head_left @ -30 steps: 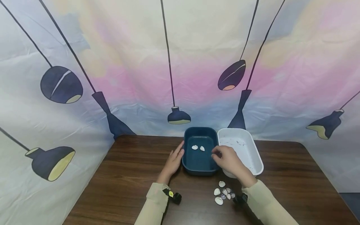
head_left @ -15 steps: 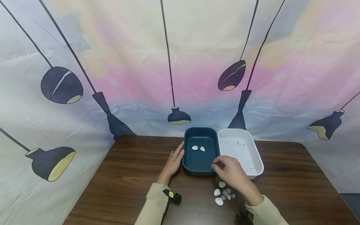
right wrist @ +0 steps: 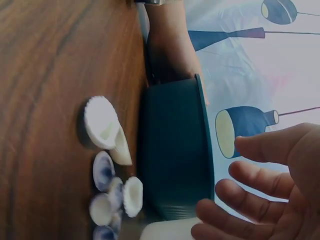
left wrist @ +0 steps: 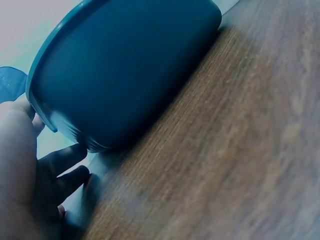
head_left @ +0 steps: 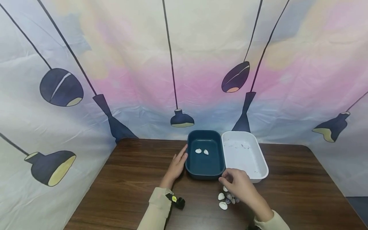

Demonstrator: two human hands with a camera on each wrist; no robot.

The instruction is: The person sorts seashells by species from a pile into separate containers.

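- On the near side of the deep teal rectangular tray, off its near right corner, lies a small cluster of ridged white seashells and smaller purple-and-white seashells, several of them touching.
- The right hand hangs over the far part of that cluster, by the tray's near right corner; the right wrist view shows its fingers spread and loosely bent, clear of the shells.
- The left hand lies along the tray's left side, fingers extended and slightly spread, fingertips touching its outer wall.
- Inside the tray, left of its middle, two small white seashells lie just beside each other.
- Right beside the tray stands a white rectangular tray, dark specks on its floor.
- Beneath the tray is a brown wood-grained table; behind it, a pastel cloth with printed lamps.
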